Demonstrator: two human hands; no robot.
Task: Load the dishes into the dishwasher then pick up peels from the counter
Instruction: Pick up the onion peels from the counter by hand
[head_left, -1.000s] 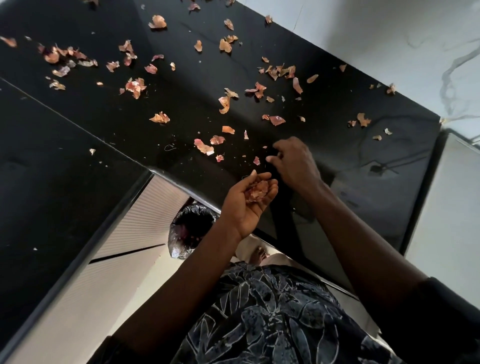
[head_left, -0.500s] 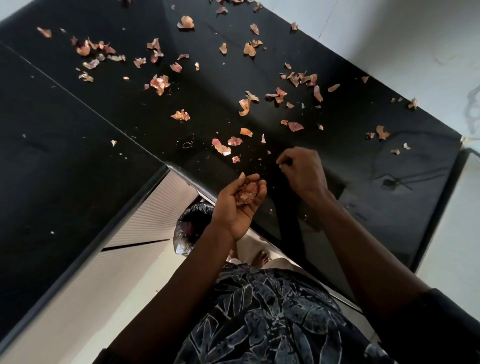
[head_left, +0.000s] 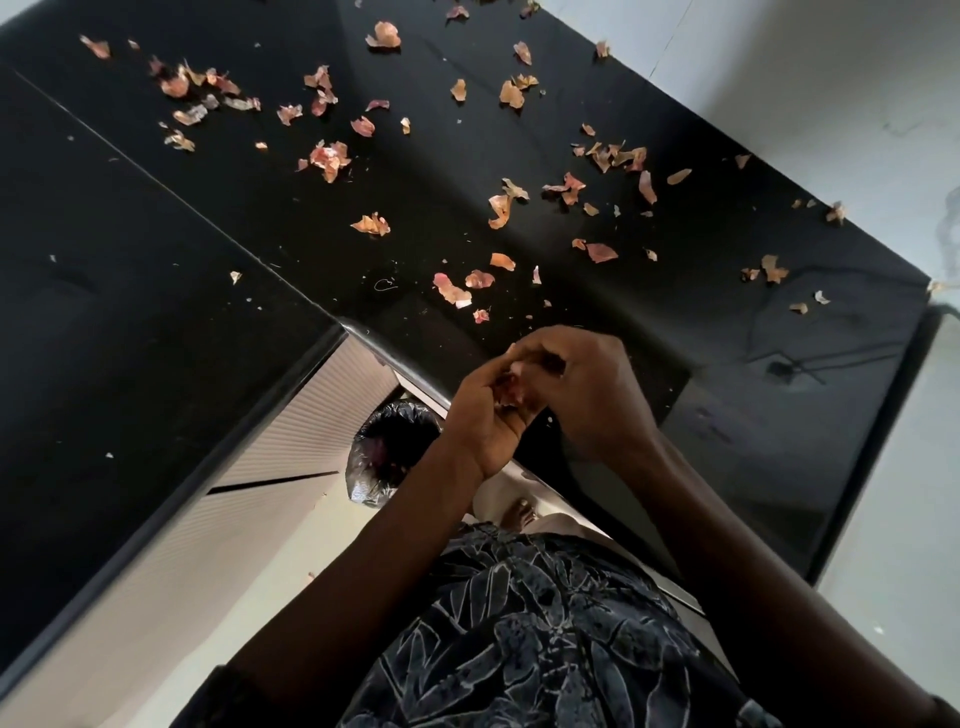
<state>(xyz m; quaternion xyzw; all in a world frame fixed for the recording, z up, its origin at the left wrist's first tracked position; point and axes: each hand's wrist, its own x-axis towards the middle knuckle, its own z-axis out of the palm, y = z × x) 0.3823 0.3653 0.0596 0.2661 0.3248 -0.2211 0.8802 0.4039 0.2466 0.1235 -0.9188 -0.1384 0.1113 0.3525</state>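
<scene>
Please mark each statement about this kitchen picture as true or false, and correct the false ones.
1. Many scattered peels lie on the black counter. True.
2. The left hand is cupped round gathered peels. True.
3. The right hand lies flat on the counter, far from the left hand. False: it is curled, with its fingertips at the left palm.
4. A bin lined with a black bag stands on the floor below the counter edge. True.
5. The scattered peels are green. False: they are orange, pink and brown.
</scene>
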